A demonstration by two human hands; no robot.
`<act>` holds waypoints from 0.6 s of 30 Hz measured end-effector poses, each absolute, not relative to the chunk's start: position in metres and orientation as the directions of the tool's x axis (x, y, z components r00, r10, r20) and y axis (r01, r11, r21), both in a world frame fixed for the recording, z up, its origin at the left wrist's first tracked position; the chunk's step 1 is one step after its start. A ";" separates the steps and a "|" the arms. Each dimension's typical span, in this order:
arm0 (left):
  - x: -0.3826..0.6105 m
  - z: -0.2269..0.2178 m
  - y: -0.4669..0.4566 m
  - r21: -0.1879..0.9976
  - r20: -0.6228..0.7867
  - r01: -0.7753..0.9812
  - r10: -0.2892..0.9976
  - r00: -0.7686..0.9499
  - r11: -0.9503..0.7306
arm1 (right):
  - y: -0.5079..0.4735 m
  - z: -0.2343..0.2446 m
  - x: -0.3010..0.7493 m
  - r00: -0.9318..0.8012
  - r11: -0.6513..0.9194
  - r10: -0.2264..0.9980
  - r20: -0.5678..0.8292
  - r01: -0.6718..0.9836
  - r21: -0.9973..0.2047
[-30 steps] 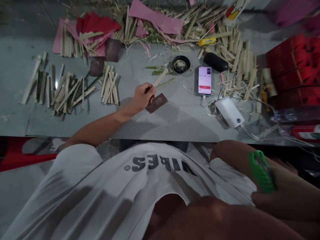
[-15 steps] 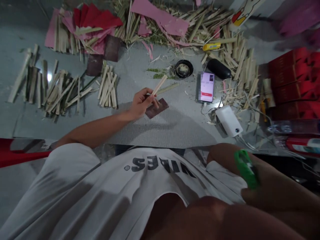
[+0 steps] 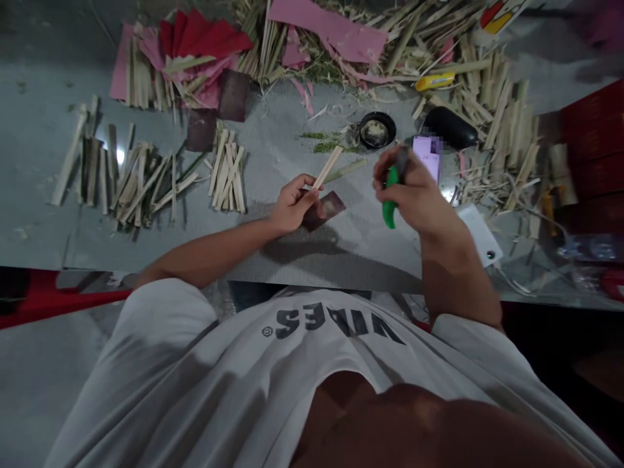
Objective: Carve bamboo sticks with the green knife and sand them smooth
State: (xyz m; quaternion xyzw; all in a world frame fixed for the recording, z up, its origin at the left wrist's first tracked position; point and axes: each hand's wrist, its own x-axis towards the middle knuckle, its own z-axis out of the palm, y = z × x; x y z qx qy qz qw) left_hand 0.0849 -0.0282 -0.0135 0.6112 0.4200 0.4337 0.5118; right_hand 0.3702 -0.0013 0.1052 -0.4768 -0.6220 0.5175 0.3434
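Note:
My left hand (image 3: pixel 296 205) pinches a short, pale bamboo strip (image 3: pixel 327 166), which slants up and away to the right. Under those fingers lies a brown square of what looks like sandpaper (image 3: pixel 331 207) on the table. A greener bamboo strip (image 3: pixel 347 170) rests just behind the held one. My right hand (image 3: pixel 414 188), slightly blurred, is closed around a green utility knife (image 3: pixel 390 201), held in the air right of the left hand. Its blade cannot be made out. The right hand partly covers a lit phone (image 3: pixel 427 156).
Several bamboo strips lie in a pile (image 3: pixel 227 170) and a larger group (image 3: pixel 139 179) leftward. Behind are red folded paper (image 3: pixel 205 36), pink sheets (image 3: pixel 331 29) and shavings. A small black bowl (image 3: pixel 377 130), black case (image 3: pixel 449 128) and white power bank (image 3: pixel 480 237) stand rightward.
My right hand has come up from beside the body at lower right to above the table, bringing the green utility knife. The left hand keeps its strip; the view has shifted slightly.

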 end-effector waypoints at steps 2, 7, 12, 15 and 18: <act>0.089 -0.016 -0.026 0.983 0.165 -0.114 0.956 0.242 -0.140 | 0.008 0.071 0.366 -0.316 -0.031 0.941 -0.119 0.270 -0.962; 0.095 -0.020 -0.024 0.967 0.131 -0.238 0.977 0.166 -0.089 | 0.000 0.025 0.363 -0.299 0.013 0.947 -0.116 0.397 -0.918; 0.092 -0.015 -0.026 0.964 0.074 -0.262 0.988 0.132 -0.037 | -0.011 0.016 0.359 -0.206 -0.004 0.973 -0.108 0.447 -0.894; 0.094 -0.017 -0.024 0.962 0.075 -0.271 0.991 0.114 -0.041 | -0.011 0.012 0.359 -0.171 0.010 0.981 -0.090 0.512 -0.859; 0.096 -0.024 -0.019 0.958 0.095 -0.279 0.992 0.085 -0.068 | -0.003 0.006 0.363 -0.191 0.001 0.977 -0.099 0.464 -0.886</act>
